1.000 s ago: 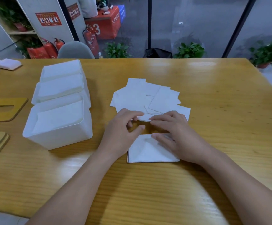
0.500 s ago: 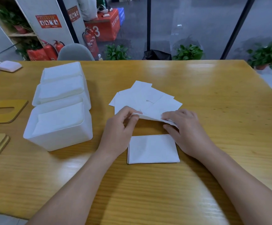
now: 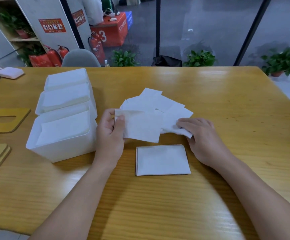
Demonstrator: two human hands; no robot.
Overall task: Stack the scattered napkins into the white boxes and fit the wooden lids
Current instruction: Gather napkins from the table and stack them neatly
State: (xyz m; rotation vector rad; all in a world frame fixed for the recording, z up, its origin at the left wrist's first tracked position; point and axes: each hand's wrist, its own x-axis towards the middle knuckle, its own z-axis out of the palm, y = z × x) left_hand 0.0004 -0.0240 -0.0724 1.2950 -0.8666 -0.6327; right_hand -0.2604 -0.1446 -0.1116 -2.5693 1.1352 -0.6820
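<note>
Left hand (image 3: 110, 134) pinches one napkin (image 3: 140, 126) by its left edge, thumb on top, holding it lifted above the table (image 3: 227, 104). Right hand (image 3: 203, 135), fingers curled, grips a crumpled napkin edge at the loose pile (image 3: 158, 103), at 12 o'clock from the neat stack (image 3: 162, 160). Three white boxes (image 3: 61, 132) holding napkins stand at 9 o'clock; wooden lids (image 3: 5, 120) lie beyond them.

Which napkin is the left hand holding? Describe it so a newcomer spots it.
On the wooden table, right of the three white boxes, lies a fan of loose napkins. The held napkin is lifted in front of that fan, its left edge pinched by the left hand, above the squared stack.
</note>
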